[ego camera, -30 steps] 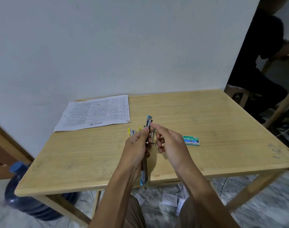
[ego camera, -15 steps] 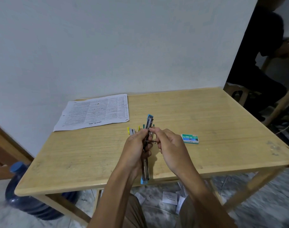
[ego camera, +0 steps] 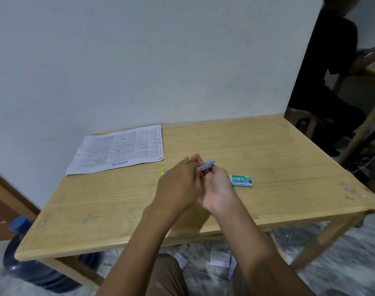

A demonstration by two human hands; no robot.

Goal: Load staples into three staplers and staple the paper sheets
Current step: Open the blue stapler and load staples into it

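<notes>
Together over mid-worktop [ego camera: 267,150], both hands closed round a blue stapler [ego camera: 208,164]: left hand [ego camera: 179,186] curled over its top, right hand [ego camera: 217,189] cupped beneath, only the blue tip and metal rail showing past the fingers. Just behind the left hand, a yellow stapler [ego camera: 162,170], mostly hidden. Near the right hand, a green staple box [ego camera: 242,180]. Further back left, printed sheets [ego camera: 118,149] lying flat by the wall.

Both hands [ego camera: 200,184] together mid-air, fingers [ego camera: 196,160] curled shut, L over R.
</notes>
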